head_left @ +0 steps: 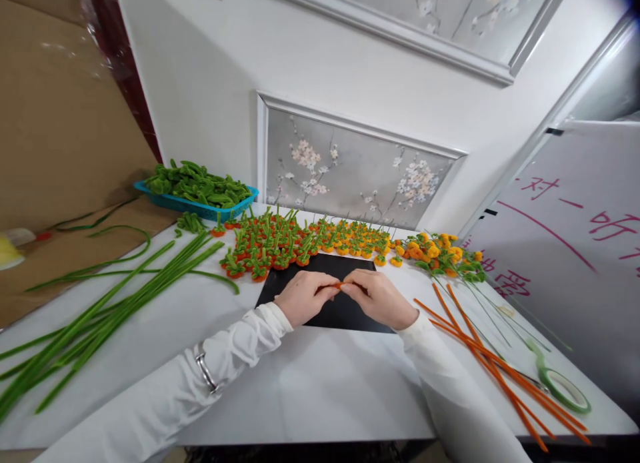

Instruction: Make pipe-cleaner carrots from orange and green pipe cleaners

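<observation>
My left hand [306, 296] and my right hand [379, 297] meet over a black mat [330, 316], fingertips pinched on a short orange piece [339, 285] between them. Most of that piece is hidden by the fingers. Just beyond the mat stand many small orange pieces with green tops and stems [275, 239], and yellow-orange ones [350, 236] continue to the right. Several long orange stems [493, 359] lie crossed beside my right forearm. Long green stems [125, 303] lie in a bundle on the left.
A blue tray [200, 207] heaped with green pieces stands at the back left. Yellow-orange flowers with leaves [440, 253] lie at the back right. Green tape [567, 389] rests at the right edge of the white table [310, 396]. Cardboard [65, 249] borders the left side.
</observation>
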`<state>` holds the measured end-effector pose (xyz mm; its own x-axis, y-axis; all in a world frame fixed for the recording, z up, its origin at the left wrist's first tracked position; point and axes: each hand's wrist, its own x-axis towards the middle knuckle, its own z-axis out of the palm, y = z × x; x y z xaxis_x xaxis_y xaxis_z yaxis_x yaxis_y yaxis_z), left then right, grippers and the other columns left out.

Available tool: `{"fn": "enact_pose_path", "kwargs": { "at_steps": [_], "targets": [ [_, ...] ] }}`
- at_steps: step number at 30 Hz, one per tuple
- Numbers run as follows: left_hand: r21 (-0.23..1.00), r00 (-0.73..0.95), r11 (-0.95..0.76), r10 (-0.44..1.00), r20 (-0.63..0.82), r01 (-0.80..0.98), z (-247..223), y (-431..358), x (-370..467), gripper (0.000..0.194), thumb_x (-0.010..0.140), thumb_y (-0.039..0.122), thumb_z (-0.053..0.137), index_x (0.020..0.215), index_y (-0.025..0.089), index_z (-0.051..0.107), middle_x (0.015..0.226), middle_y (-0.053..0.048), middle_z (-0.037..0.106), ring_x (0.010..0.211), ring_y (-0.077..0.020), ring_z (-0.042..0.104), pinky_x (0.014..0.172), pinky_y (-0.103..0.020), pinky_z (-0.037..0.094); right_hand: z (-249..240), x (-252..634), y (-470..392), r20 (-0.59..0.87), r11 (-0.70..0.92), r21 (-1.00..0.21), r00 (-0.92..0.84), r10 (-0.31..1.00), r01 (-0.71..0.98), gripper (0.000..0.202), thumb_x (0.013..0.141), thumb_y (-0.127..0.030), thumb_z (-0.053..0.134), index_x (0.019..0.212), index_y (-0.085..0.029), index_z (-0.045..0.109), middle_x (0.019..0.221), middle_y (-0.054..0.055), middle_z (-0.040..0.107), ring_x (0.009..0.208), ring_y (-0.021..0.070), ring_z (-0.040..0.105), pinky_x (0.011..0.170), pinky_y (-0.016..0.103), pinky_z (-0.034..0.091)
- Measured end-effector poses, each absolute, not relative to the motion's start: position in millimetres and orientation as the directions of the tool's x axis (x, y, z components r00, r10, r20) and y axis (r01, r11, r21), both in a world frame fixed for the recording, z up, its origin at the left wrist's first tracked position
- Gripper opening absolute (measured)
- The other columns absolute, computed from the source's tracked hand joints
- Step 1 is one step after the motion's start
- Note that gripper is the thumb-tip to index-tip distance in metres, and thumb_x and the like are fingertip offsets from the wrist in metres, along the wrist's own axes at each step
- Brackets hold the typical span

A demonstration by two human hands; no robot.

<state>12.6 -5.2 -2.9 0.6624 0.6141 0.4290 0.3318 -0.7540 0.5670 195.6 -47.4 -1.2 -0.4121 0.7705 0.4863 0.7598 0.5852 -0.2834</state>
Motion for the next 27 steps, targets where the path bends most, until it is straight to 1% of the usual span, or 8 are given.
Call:
{"fn": "enact_pose_path", "kwargs": {
  "at_steps": [6, 12, 14, 18, 21, 22, 24, 27],
  "targets": [
    [0.44, 0.619, -0.811, 0.581, 0.528, 0.386, -5.0, -10.3, 13.8, 0.022, 0.084, 0.017, 0.048, 0.074, 0.018, 0.068, 0.063, -0.001, 0.06, 0.059, -0.0128, 0.053, 0.056, -0.022, 0.034, -3.7, 189.9, -47.0, 0.501, 0.559, -0.379, -0.345, 0.794, 0.737, 0.028, 0.091, -0.025, 0.042, 0.066, -0.017, 0.053, 0.063, -0.001, 0.052, 0.059, 0.0105, 0.047, 0.056, 0.022, 0.035],
    [0.415, 0.554, -0.802, 0.597, 0.581, 0.429, -9.8, -11.6, 14.2, 0.022, 0.084, 0.019, 0.049, 0.073, 0.018, 0.068, 0.064, -0.002, 0.06, 0.06, -0.0129, 0.053, 0.058, -0.023, 0.035, -11.2, 175.2, -45.4, 0.523, 0.455, -0.556, -0.133, 0.842, 0.696, 0.035, 0.09, -0.027, 0.04, 0.056, -0.018, 0.044, 0.054, -0.004, 0.037, 0.051, 0.0095, 0.035, 0.048, 0.022, 0.028],
    [0.425, 0.533, -0.788, 0.615, 0.581, 0.446, -12.4, -11.9, 14.5, 0.022, 0.084, 0.019, 0.049, 0.073, 0.018, 0.068, 0.064, -0.003, 0.06, 0.061, -0.0133, 0.053, 0.059, -0.023, 0.036, -14.8, 171.8, -44.0, 0.528, 0.431, -0.572, -0.089, 0.844, 0.698, 0.036, 0.089, -0.028, 0.041, 0.054, -0.018, 0.043, 0.053, -0.004, 0.035, 0.05, 0.0096, 0.035, 0.048, 0.022, 0.028],
    [0.537, 0.505, -0.748, 0.662, 0.554, 0.391, -16.3, -9.7, 15.7, 0.019, 0.081, 0.018, 0.052, 0.072, 0.017, 0.068, 0.062, -0.001, 0.06, 0.058, -0.0121, 0.051, 0.056, -0.022, 0.036, -17.2, 172.8, -43.2, 0.585, 0.449, -0.45, -0.126, 0.802, 0.772, 0.033, 0.088, -0.026, 0.042, 0.058, -0.017, 0.05, 0.058, -0.001, 0.045, 0.054, 0.0108, 0.043, 0.051, 0.022, 0.033],
    [0.714, 0.533, -0.649, 0.714, 0.454, 0.262, -16.1, -5.8, 17.0, 0.017, 0.078, 0.021, 0.054, 0.072, 0.016, 0.069, 0.062, 0.0, 0.062, 0.058, -0.0119, 0.053, 0.056, -0.022, 0.041, -13.5, 180.1, -43.2, 0.587, 0.507, -0.369, -0.228, 0.777, 0.779, 0.026, 0.088, -0.025, 0.045, 0.068, -0.017, 0.058, 0.067, 0.002, 0.055, 0.061, 0.0117, 0.05, 0.058, 0.023, 0.037],
    [0.789, 0.542, -0.579, 0.739, 0.401, 0.206, -15.3, -4.8, 17.5, 0.016, 0.077, 0.022, 0.055, 0.073, 0.016, 0.069, 0.064, -0.001, 0.063, 0.059, -0.0123, 0.055, 0.057, -0.022, 0.043, -11.6, 183.3, -42.8, 0.569, 0.52, -0.387, -0.247, 0.785, 0.761, 0.024, 0.088, -0.027, 0.045, 0.071, -0.018, 0.059, 0.069, 0.002, 0.057, 0.062, 0.0117, 0.051, 0.059, 0.023, 0.038],
    [0.918, 0.546, -0.385, 0.79, 0.277, 0.092, -12.8, -4.2, 18.6, 0.014, 0.075, 0.024, 0.058, 0.077, 0.014, 0.068, 0.066, -0.002, 0.064, 0.059, -0.0124, 0.058, 0.057, -0.023, 0.047, -8.2, 190.1, -41.1, 0.515, 0.516, -0.501, -0.24, 0.823, 0.695, 0.025, 0.09, -0.031, 0.042, 0.076, -0.018, 0.059, 0.067, 0.001, 0.057, 0.059, 0.0112, 0.051, 0.056, 0.022, 0.04],
    [0.993, 0.548, -0.068, 0.829, 0.112, -0.1, -6.7, -6.5, 19.6, 0.015, 0.07, 0.025, 0.066, 0.076, 0.011, 0.066, 0.064, -0.002, 0.062, 0.054, -0.0093, 0.056, 0.055, -0.022, 0.049, -5.2, 198.6, -37.5, 0.476, 0.48, -0.698, -0.157, 0.865, 0.531, 0.032, 0.092, -0.038, 0.035, 0.084, -0.017, 0.057, 0.067, 0.001, 0.056, 0.052, 0.0096, 0.049, 0.052, 0.022, 0.041]
  ]
}}
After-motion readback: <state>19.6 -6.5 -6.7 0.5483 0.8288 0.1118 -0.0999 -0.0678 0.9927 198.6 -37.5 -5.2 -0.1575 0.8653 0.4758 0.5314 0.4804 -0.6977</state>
